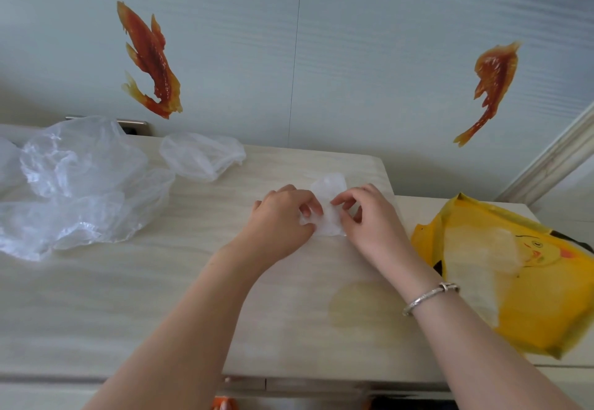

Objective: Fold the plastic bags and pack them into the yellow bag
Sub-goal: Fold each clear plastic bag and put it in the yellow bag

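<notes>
Both hands worked a small folded plastic bag [329, 207] near the far edge of the surface [96, 313]. The left hand [283, 216] pinched its left side with curled fingers, and the right hand [366, 213] pinched its right side. The yellow bag [530, 297] lay flat at the right edge, just beside the right forearm. Loose plastic bags [80, 184] sat crumpled at the far left corner, and another clear bag [202, 159] lay against the far edge. The slick film would likely spring open if either pinch eased, undoing the fold. The yellow bag's mouth looked flattened, so packing might snag. It bore a cartoon face; no readable writing showed.
</notes>
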### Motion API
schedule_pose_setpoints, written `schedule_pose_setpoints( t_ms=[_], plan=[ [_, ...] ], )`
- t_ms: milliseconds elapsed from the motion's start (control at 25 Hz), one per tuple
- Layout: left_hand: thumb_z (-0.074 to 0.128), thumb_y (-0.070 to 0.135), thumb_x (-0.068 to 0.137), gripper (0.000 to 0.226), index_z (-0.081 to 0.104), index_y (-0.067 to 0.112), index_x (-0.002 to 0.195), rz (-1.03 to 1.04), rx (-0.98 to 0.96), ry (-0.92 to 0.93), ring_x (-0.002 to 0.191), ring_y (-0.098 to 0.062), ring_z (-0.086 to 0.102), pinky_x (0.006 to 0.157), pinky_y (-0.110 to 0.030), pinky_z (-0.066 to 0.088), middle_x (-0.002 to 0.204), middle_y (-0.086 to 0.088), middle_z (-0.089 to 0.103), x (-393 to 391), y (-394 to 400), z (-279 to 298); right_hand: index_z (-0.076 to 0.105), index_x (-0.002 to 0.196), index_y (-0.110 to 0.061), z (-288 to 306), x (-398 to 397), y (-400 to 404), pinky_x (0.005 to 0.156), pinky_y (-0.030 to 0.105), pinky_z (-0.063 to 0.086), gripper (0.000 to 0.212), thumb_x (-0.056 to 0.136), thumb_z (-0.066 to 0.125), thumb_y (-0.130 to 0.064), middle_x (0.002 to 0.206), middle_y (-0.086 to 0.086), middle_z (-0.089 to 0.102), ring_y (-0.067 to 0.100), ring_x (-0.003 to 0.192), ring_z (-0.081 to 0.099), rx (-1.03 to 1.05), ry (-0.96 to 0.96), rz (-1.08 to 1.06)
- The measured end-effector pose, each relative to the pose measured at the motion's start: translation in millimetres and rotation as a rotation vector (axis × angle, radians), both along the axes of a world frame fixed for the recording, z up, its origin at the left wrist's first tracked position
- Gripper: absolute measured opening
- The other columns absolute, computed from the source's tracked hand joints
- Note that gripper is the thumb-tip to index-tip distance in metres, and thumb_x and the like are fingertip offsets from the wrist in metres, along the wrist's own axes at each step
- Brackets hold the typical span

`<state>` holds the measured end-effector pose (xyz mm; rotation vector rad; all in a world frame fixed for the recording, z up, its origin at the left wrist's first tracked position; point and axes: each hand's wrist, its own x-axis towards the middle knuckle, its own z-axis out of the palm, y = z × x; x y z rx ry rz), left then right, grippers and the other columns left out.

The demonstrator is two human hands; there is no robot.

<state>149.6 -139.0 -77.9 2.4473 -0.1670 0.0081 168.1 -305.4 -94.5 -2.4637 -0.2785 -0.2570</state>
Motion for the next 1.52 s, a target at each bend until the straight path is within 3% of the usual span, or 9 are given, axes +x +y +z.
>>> schedule_pose_setpoints(
  t_ms=[160,280,520,680,840,1000,1120,1360,1520],
  plan=[
    [0.066,0.017,0.076,0.026,0.064,0.040,0.088,-0.003,-0.061,0.066,0.086,-0.011,0.054,0.092,-0.038,0.046,0.091,0.012,0.055,0.3,5.9,3.5,0.065,0.099,-0.028,5.1,-1.9,-2.2,0.083,0.033,0.045,0.023,0.088,0.055,-0.010,0.094,-0.009,0.054,0.007,0.077,0.049,0.035,0.032,0.003],
    [0.065,0.015,0.077,0.027,0.063,0.040,0.086,0.009,-0.085,0.088,0.087,-0.012,0.053,0.094,-0.040,0.045,0.090,0.013,0.052,-2.8,4.7,4.2,0.061,0.108,-0.028,15.9,-14.8,-6.5,0.091,0.030,0.032,0.029,0.085,0.054,-0.010,0.104,-0.011,0.049,0.011,0.104,0.042,-0.073,-0.035,0.030],
    [0.066,0.016,0.077,0.029,0.060,0.044,0.083,0.018,-0.109,0.091,0.093,-0.016,0.054,0.096,-0.042,0.043,0.090,0.014,0.051,-5.3,4.8,2.7,0.050,0.130,-0.024,19.7,-31.7,-15.4,0.105,0.030,0.025,0.053,0.078,0.058,-0.013,0.134,-0.012,0.046,0.015,0.124,0.032,-0.320,-0.020,0.185],
    [0.069,0.037,0.080,0.018,0.064,0.038,0.098,0.020,-0.081,0.094,0.100,-0.019,0.053,0.098,-0.037,0.041,0.099,0.011,0.052,-8.5,2.4,3.4,0.052,0.130,-0.025,14.8,-25.2,-14.7,0.101,0.029,0.025,0.047,0.084,0.055,-0.019,0.130,-0.014,0.051,0.016,0.118,0.036,-0.402,-0.034,0.141],
    [0.071,0.046,0.078,0.043,0.057,0.037,0.118,-0.012,0.131,0.029,0.104,-0.017,0.044,0.087,-0.027,0.027,0.104,0.011,0.050,-9.9,-2.1,9.1,0.063,0.117,-0.023,12.8,-15.2,-10.9,0.097,0.033,0.034,0.029,0.089,0.055,-0.020,0.116,-0.012,0.059,0.017,0.109,0.042,-0.287,-0.047,0.099],
    [0.056,0.028,0.089,0.013,0.066,0.021,0.088,0.075,0.010,0.021,0.095,-0.029,0.051,0.078,-0.031,0.037,0.090,-0.003,0.058,0.3,-11.1,10.8,0.064,0.092,-0.021,13.0,-8.0,-9.3,0.088,0.034,0.035,0.008,0.090,0.057,-0.025,0.093,-0.012,0.059,0.020,0.101,0.046,-0.034,-0.011,0.024],
    [0.052,0.021,0.089,0.037,0.040,0.013,0.055,0.153,-0.103,0.115,0.071,-0.029,0.043,0.064,-0.030,0.031,0.058,-0.001,0.042,11.4,-14.1,7.6,0.058,0.083,-0.023,10.1,-1.8,-6.8,0.087,0.037,0.037,0.009,0.090,0.058,-0.029,0.084,-0.014,0.055,0.019,0.096,0.046,0.055,-0.018,-0.024],
    [0.052,0.021,0.090,0.042,0.035,0.013,0.053,0.235,-0.118,0.106,0.066,-0.030,0.039,0.063,-0.031,0.028,0.054,0.001,0.036,27.5,-16.4,2.1,0.054,0.071,-0.027,6.2,17.6,3.1,0.078,0.041,0.044,0.021,0.091,0.057,-0.035,0.072,-0.012,0.058,0.011,0.066,0.048,0.206,0.039,-0.094],
    [0.057,0.028,0.088,0.020,0.052,0.015,0.074,0.301,-0.094,-0.007,0.085,-0.032,0.057,0.074,-0.037,0.043,0.073,-0.001,0.055,31.3,-20.8,-5.3,0.055,0.086,-0.021,7.4,26.0,10.5,0.087,0.046,0.046,0.010,0.091,0.058,-0.029,0.071,-0.012,0.055,0.019,0.079,0.057,0.206,0.102,-0.211]
  ],
)
